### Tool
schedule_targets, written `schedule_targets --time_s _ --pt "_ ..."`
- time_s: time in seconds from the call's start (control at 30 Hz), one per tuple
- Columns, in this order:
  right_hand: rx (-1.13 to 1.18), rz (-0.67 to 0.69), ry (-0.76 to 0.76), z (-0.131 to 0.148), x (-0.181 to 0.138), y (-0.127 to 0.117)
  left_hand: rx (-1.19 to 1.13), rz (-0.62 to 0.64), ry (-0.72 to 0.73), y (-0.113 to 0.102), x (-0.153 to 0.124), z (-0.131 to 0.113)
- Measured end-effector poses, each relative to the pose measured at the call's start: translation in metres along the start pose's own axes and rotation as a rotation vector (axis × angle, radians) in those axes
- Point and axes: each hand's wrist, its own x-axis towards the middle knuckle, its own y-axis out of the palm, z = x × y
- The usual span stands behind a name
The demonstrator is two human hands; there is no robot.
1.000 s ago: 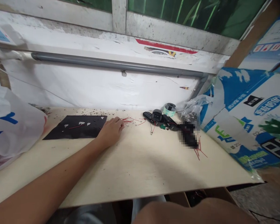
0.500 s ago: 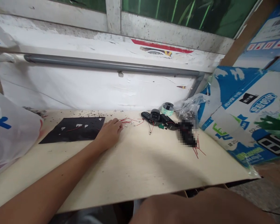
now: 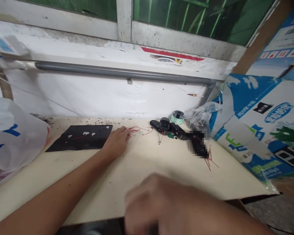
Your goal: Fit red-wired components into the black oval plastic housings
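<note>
Loose cluster of thin, straight red wires, plastic-coated by the look, [image 3: 135,129] is lying just above the centre of the frame, on the pale, flat, wood-look surface [image 3: 147,156]. Bare left hand [image 3: 117,142] is resting immediately left of it, fingers bending down and fingertips pointing right, at the wires' left ends. Wires are running mostly left-right across the frame, fanning a little toward the right, so their long axis is roughly continuing the line of those fingers. Fingertips are hiding the contact: can't tell whether they're pinching a wire or just touching. Left is clearly the nearer of the two hands. Bare right hand [image 3: 161,202] is hanging at bottom centre, well apart from the cluster, which is sitting above it and slightly left in the frame. Its fingers are curling in, and a dark, blurred shape [image 3: 152,229] is showing under them at the bottom edge; too smeared to tell whether it's being gripped. Flat, matte black rectangular sheet [image 3: 61,143] is lying left of the cluster, its right end partly under the left hand's outline, with one separate red wire [image 3: 79,137] slanting across its middle among small white pieces [image 3: 85,133].
</note>
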Motion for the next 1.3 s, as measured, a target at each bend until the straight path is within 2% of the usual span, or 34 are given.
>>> schedule_targets --time_s 0.1,0.17,0.23,0.3,0.4,0.57,0.8,1.3 --pt "-0.07 -0.292 0.18 -0.05 0.023 -0.048 0.013 -0.019 -0.049 -0.001 0.0 -0.001" --pt "-0.233 -0.522 0.332 -0.091 0.024 -0.078 0.002 -0.015 -0.067 -0.002 0.001 -0.002" --pt "-0.468 -0.787 0.513 -0.13 0.016 -0.097 -0.025 -0.009 -0.06 -0.004 0.001 -0.003" --pt "-0.614 -0.919 0.61 -0.159 0.005 -0.103 -0.047 -0.022 -0.039 -0.004 0.001 -0.003" --pt "-0.699 -0.865 0.677 -0.179 -0.01 -0.095 -0.067 -0.075 -0.029 -0.004 0.001 -0.001" --pt "-0.76 -0.768 0.825 -0.179 -0.016 -0.08 -0.115 -0.113 -0.03 -0.002 0.0 0.003" --pt "-0.778 -0.626 0.787 -0.173 -0.013 -0.079 -0.117 -0.032 -0.072 -0.003 0.0 0.001" --pt "-0.823 -0.66 0.832 -0.179 -0.013 -0.077 -0.096 -0.026 -0.072 -0.009 0.0 -0.007"
